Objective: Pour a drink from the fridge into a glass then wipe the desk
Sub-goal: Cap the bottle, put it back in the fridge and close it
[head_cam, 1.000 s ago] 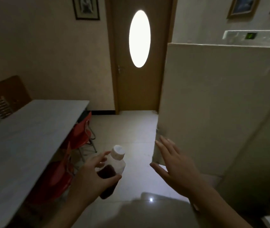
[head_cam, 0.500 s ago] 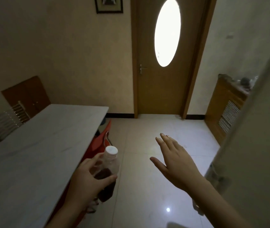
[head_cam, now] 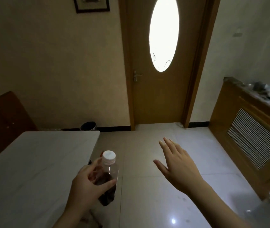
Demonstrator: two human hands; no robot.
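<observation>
Head view. The left hand point(head_cam: 88, 186) grips a clear bottle point(head_cam: 108, 180) around its middle, thumb on the near side and fingers wrapped behind; the bottle stands nearly upright, its white cap point(head_cam: 109, 156) on, dark liquid filling the lower part. The bottle is held in the air just beside the right edge of the pale bench point(head_cam: 32, 162), over the tiled floor point(head_cam: 147, 195). The right hand point(head_cam: 177, 167) is empty, fingers spread wide and extended forward, palm down, well apart from the bottle. Behind: a wooden door point(head_cam: 157, 96) with a bright oval pane, a dark bin point(head_cam: 88, 126) against the wall past the bench's far end, and a wooden cabinet point(head_cam: 246, 129) with a slatted grille at right, blurred items on its top.
</observation>
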